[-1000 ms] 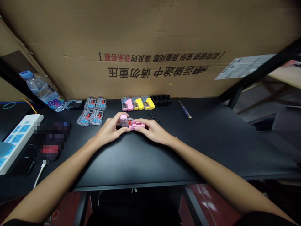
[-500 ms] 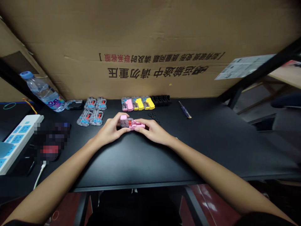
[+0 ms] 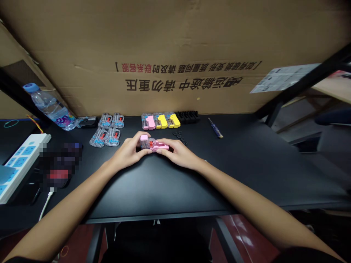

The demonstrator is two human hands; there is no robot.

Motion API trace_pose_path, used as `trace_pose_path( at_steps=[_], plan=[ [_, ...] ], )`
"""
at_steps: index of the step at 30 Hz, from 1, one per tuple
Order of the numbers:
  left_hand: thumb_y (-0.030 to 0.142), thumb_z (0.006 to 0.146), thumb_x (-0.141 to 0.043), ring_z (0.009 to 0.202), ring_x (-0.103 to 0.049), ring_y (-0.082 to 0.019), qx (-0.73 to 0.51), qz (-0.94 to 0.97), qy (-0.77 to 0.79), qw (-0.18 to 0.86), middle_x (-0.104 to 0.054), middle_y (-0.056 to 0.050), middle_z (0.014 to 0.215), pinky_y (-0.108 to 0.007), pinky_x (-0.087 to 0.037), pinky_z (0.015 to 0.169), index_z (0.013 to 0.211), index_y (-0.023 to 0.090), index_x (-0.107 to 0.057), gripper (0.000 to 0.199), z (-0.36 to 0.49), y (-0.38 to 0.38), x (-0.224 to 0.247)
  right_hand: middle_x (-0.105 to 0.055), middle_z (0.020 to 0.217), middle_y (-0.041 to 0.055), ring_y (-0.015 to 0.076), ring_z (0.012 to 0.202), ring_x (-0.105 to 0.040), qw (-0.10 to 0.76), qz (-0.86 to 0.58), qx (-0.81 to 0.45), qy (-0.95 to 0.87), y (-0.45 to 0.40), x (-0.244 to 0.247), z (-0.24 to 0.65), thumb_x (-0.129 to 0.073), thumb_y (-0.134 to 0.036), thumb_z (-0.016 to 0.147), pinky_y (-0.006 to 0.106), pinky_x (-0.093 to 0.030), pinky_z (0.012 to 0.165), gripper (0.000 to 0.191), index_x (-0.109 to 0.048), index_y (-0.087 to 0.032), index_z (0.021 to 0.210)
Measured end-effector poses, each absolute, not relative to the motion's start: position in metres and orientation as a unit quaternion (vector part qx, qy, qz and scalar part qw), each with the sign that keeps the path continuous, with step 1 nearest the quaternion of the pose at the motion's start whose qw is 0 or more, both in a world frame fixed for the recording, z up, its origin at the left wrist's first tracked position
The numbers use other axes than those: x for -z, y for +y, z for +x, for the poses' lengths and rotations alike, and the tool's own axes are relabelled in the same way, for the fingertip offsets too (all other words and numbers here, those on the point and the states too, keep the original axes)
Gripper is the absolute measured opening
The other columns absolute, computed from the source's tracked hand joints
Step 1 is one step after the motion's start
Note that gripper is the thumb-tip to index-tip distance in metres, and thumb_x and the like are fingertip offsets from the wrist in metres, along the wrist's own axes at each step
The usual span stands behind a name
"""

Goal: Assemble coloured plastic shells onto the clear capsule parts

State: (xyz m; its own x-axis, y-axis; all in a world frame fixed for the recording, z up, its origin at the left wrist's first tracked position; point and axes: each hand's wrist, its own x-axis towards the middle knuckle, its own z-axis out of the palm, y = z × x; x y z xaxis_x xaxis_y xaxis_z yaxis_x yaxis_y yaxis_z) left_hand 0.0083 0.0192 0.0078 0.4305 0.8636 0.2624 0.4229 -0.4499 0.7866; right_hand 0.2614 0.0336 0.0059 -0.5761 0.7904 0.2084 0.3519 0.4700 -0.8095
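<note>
Over the middle of the black table, my left hand [image 3: 131,150] grips the clear end of a small pink and clear plastic device [image 3: 159,146], which has a pink block at its left and a red piece inside. My right hand [image 3: 181,151] pinches its pink right end. Both thumbs press along the near side, and the fingers behind are partly hidden. Whether the pink end is a separate part I cannot tell. Beyond my hands stand one pink-and-clear unit [image 3: 150,122] and two yellow-and-clear units [image 3: 161,121]. Several clear housings with red pieces [image 3: 112,136] lie left of my left hand.
Black rings [image 3: 179,136] and a row of black parts [image 3: 188,117] lie beyond my right hand. A screwdriver [image 3: 215,128] is farther right. At left are a water bottle [image 3: 52,107], a power strip [image 3: 23,157] and a white cable [image 3: 46,204]. Cardboard [image 3: 175,44] walls the back.
The pink end of the device has tilted very slightly in my right fingers. Both hands otherwise hold their places.
</note>
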Motion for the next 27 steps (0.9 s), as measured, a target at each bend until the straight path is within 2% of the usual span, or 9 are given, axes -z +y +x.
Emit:
trace_pose_path(
  at_steps=[5,7,11,14,17,19,22,25,27],
  plan=[
    [0.041,0.091,-0.079,0.105,-0.078,-0.024,-0.379,0.747,0.403,0.368,-0.075,-0.009,0.127,-0.039,-0.062,0.098,0.134,0.024,-0.055,0.052,0.012,0.020,-0.006,-0.079,0.123,0.0095,0.0273,0.109,-0.074,0.309,-0.359,-0.413,-0.778,0.035,-0.009,0.261,-0.069,-0.044,0.099,0.041,-0.056,0.097,0.037,-0.076,-0.020,0.126],
    [0.041,0.090,-0.081,0.107,-0.078,-0.024,-0.417,0.709,0.398,0.406,-0.076,-0.009,0.124,-0.040,-0.062,0.099,0.135,0.025,-0.052,0.056,0.015,0.020,-0.007,-0.080,0.119,0.0094,0.0239,0.097,-0.074,0.317,-0.368,-0.446,-0.751,0.035,-0.012,0.261,-0.069,-0.046,0.098,0.038,-0.057,0.088,0.039,-0.075,-0.019,0.125],
    [0.040,0.091,-0.079,0.091,-0.077,-0.018,-0.453,0.652,0.412,0.447,-0.076,-0.006,0.111,-0.033,-0.063,0.088,0.135,0.024,-0.051,0.054,0.018,0.021,-0.011,-0.079,0.100,0.0071,0.0144,0.065,-0.061,0.311,-0.381,-0.509,-0.707,0.034,-0.017,0.260,-0.067,-0.049,0.098,0.030,-0.052,0.062,0.042,-0.074,-0.018,0.126],
    [0.041,0.094,-0.075,0.082,-0.075,-0.015,-0.458,0.633,0.417,0.464,-0.075,-0.005,0.107,-0.030,-0.062,0.081,0.139,0.025,-0.050,0.054,0.017,0.021,-0.015,-0.075,0.088,0.0050,0.0127,0.060,-0.055,0.319,-0.394,-0.527,-0.682,0.035,-0.017,0.260,-0.067,-0.051,0.099,0.027,-0.047,0.056,0.044,-0.072,-0.017,0.126],
    [0.043,0.097,-0.072,0.078,-0.073,-0.015,-0.466,0.624,0.411,0.474,-0.075,-0.004,0.103,-0.029,-0.062,0.077,0.146,0.025,-0.048,0.058,0.016,0.021,-0.017,-0.070,0.084,0.0023,0.0119,0.058,-0.053,0.344,-0.397,-0.526,-0.669,0.036,-0.013,0.261,-0.065,-0.052,0.100,0.027,-0.046,0.055,0.049,-0.065,-0.018,0.136],
    [0.043,0.097,-0.072,0.078,-0.072,-0.015,-0.473,0.619,0.407,0.477,-0.075,-0.004,0.099,-0.029,-0.061,0.077,0.148,0.025,-0.052,0.057,0.016,0.021,-0.018,-0.069,0.090,0.0024,0.0115,0.060,-0.054,0.361,-0.385,-0.510,-0.679,0.036,-0.011,0.264,-0.064,-0.048,0.101,0.026,-0.048,0.056,0.052,-0.058,-0.021,0.145],
    [0.044,0.094,-0.074,0.080,-0.073,-0.017,-0.482,0.591,0.414,0.497,-0.075,-0.003,0.095,-0.031,-0.064,0.079,0.147,0.024,-0.057,0.059,0.015,0.024,-0.018,-0.068,0.111,0.0061,0.0125,0.069,-0.059,0.377,-0.354,-0.452,-0.727,0.035,-0.009,0.268,-0.065,-0.040,0.101,0.027,-0.053,0.062,0.055,-0.053,-0.028,0.153],
    [0.046,0.092,-0.076,0.082,-0.074,-0.019,-0.483,0.552,0.431,0.526,-0.073,-0.002,0.090,-0.034,-0.067,0.079,0.146,0.024,-0.058,0.061,0.013,0.026,-0.017,-0.065,0.129,0.0096,0.0162,0.079,-0.064,0.370,-0.325,-0.347,-0.798,0.036,-0.009,0.271,-0.068,-0.035,0.100,0.032,-0.058,0.069,0.052,-0.057,-0.031,0.150],
    [0.048,0.093,-0.075,0.081,-0.075,-0.018,-0.478,0.541,0.433,0.540,-0.073,-0.002,0.089,-0.035,-0.068,0.079,0.142,0.024,-0.062,0.056,0.011,0.028,-0.015,-0.066,0.131,0.0108,0.0205,0.090,-0.067,0.371,-0.315,-0.285,-0.826,0.036,-0.009,0.271,-0.065,-0.034,0.102,0.038,-0.060,0.080,0.043,-0.064,-0.030,0.145]
  ],
)
